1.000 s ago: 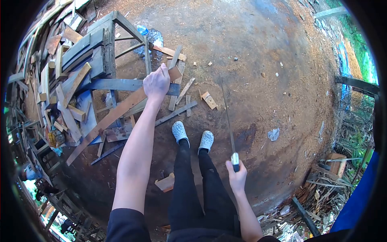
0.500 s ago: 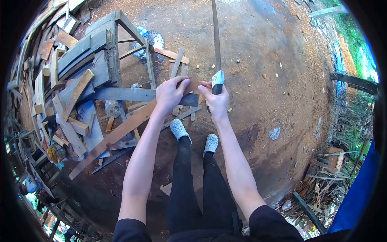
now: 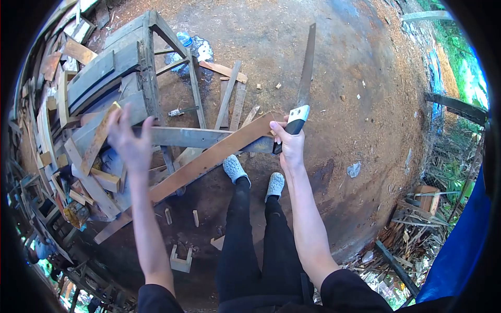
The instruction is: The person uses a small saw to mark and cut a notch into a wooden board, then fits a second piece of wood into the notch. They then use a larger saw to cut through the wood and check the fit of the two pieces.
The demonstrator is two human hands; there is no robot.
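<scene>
My right hand (image 3: 290,143) grips the black-and-white handle of a hand saw (image 3: 307,70), its blade pointing up and away. The thumb of that hand also touches the far end of a long brown wooden plank (image 3: 219,148). This plank slants down to the left, across a grey board (image 3: 182,136) that juts out from the workbench. My left hand (image 3: 130,143) is off the plank, raised near the wood pile with fingers spread and somewhat blurred. Close to its fingertips is a short wooden offcut (image 3: 100,136).
A worn wooden bench (image 3: 148,68) stands at the left, heaped with boards. Loose strips (image 3: 228,94) lie on the sawdust-strewn ground beyond my feet. A U-shaped wood piece (image 3: 181,260) is on the floor, and a scrap heap (image 3: 417,237) is at the right.
My left hand has let go of the plank's end and swung left toward the pile. My right hand has moved slightly right and down, and the saw blade now leans right.
</scene>
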